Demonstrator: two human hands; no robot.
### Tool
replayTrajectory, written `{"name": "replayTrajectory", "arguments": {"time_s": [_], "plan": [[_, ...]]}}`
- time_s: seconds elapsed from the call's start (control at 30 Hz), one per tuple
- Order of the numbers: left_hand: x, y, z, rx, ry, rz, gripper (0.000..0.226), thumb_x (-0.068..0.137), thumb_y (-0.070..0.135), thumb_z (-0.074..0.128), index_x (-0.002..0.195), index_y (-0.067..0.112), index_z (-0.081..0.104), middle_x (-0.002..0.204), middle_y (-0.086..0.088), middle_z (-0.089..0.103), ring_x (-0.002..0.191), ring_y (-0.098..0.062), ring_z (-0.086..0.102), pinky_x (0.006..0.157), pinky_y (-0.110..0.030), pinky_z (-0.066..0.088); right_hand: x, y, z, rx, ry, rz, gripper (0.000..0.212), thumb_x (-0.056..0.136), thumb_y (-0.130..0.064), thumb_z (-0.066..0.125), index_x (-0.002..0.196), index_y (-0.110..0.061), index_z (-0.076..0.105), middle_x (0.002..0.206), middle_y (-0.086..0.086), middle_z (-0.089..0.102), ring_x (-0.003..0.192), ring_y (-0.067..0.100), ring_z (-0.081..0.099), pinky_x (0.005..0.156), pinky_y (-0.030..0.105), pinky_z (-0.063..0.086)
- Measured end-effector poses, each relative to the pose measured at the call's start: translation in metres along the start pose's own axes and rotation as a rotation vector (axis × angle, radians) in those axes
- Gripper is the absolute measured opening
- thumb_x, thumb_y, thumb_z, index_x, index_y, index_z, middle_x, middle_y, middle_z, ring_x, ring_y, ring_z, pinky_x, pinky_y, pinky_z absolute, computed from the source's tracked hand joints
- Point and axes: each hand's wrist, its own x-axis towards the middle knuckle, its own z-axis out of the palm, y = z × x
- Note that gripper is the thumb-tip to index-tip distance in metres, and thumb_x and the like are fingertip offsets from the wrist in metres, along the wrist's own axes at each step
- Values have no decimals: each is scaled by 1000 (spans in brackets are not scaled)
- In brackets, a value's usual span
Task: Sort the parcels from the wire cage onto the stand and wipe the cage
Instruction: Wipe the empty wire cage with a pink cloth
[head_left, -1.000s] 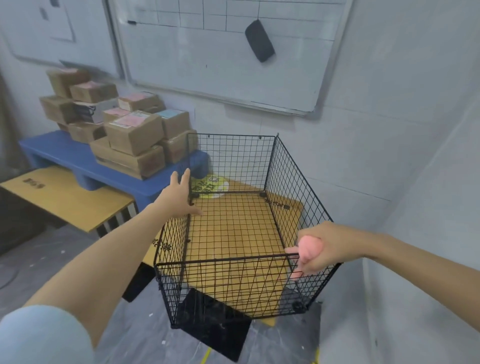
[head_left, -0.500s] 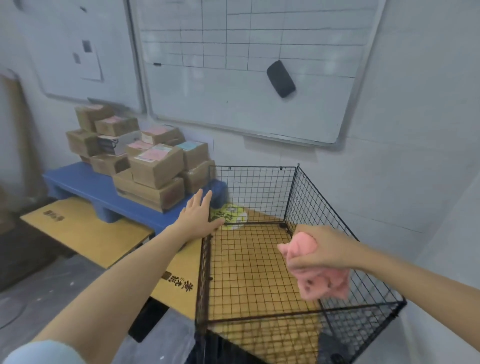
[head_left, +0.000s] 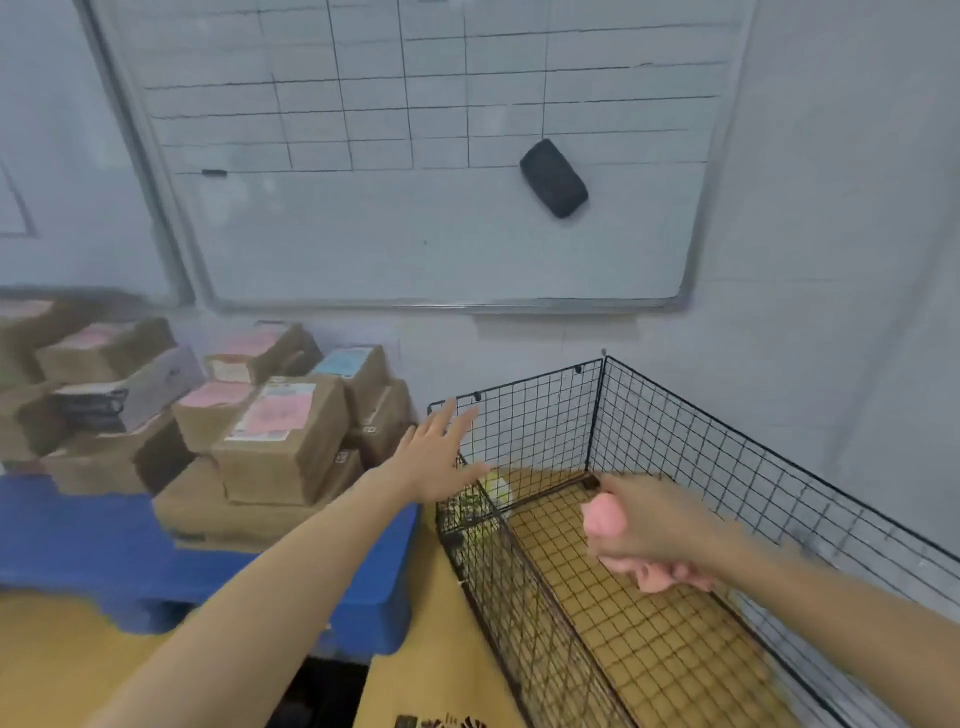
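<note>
The black wire cage (head_left: 675, 426) stands at the lower right against the wall, with no parcels inside, only yellow cardboard under its mesh floor. My left hand (head_left: 439, 452) rests flat, fingers spread, on the cage's left rim near the back corner. My right hand (head_left: 649, 530) is over the inside of the cage, closed on a pink cloth (head_left: 605, 522) that bunches out of the fist and hangs below it. Several brown cardboard parcels (head_left: 280, 441) with pink and blue labels are stacked on the blue stand (head_left: 104, 551) to the left.
A whiteboard (head_left: 415, 156) with a drawn grid hangs on the wall above, with a black eraser (head_left: 553, 177) stuck to it. Yellow cardboard sheets (head_left: 426, 649) lie on the floor beside the stand. The wall runs close behind and right of the cage.
The view has swung up and left. My right hand carried the pink cloth from the cage's front right rim into the cage. My left hand stayed on the left rim.
</note>
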Motion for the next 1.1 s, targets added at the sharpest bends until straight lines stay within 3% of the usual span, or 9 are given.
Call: {"name": "replayTrajectory", "arguments": {"time_s": [0.17, 0.37, 0.5, 0.67, 0.73, 0.87, 1.0, 1.1], "plan": [[59, -17, -8, 25, -71, 147, 83, 91, 64, 37, 152, 29, -6, 159, -5, -17, 147, -30, -2, 119, -49, 7, 17, 2, 15, 97, 97, 176, 70, 71, -70, 59, 125, -26, 50, 101, -11, 61, 83, 5, 61, 71, 29, 59], [148, -8, -5, 82, -88, 333, 81, 92, 63, 34, 152, 28, -8, 159, -5, -18, 147, -27, -3, 118, -51, 9, 56, 12, 32, 106, 163, 318, 61, 75, -73, 53, 117, -29, 47, 94, -12, 57, 81, 3, 58, 72, 24, 55], [197, -4, 1, 40, -153, 428, 80, 92, 62, 36, 151, 31, -9, 159, -1, -17, 148, -25, 2, 118, -50, 12, 90, 22, 54, 88, 143, 384, 57, 80, -72, 50, 117, -28, 45, 96, -13, 51, 81, 4, 53, 62, 15, 45], [249, -4, 5, -116, -247, 490, 77, 94, 59, 33, 151, 31, -11, 159, 5, -15, 148, -17, 0, 120, -43, 10, 123, 35, 96, 53, 106, 433, 74, 75, -76, 27, 126, -25, 42, 115, -7, 52, 88, 8, 56, 68, 23, 54], [268, -3, 8, -175, -291, 508, 78, 93, 61, 33, 151, 31, -10, 160, 6, -10, 147, -16, 3, 120, -40, 10, 137, 39, 113, 79, 73, 473, 70, 79, -73, 33, 129, -24, 41, 120, -4, 52, 94, 11, 57, 71, 23, 54], [291, 11, 12, -342, -434, 515, 76, 95, 58, 34, 152, 30, -7, 160, 8, 0, 146, -16, 16, 117, -32, 12, 172, 45, 131, 156, 106, 532, 65, 84, -67, 36, 129, -21, 40, 109, -6, 51, 90, 11, 52, 73, 26, 55], [304, 29, 18, -404, -531, 472, 71, 94, 61, 29, 150, 38, -8, 160, 4, 11, 143, -23, 25, 114, -34, 16, 202, 47, 148, 203, 96, 573, 63, 85, -65, 39, 131, -22, 37, 108, -4, 55, 89, 15, 57, 69, 28, 54], [314, 36, 26, -398, -536, 485, 70, 94, 62, 26, 151, 38, -7, 160, 4, 12, 144, -23, 24, 114, -35, 15, 212, 45, 162, 231, 67, 604, 57, 87, -59, 44, 129, -22, 39, 113, -2, 55, 95, 17, 56, 75, 32, 55]]}}
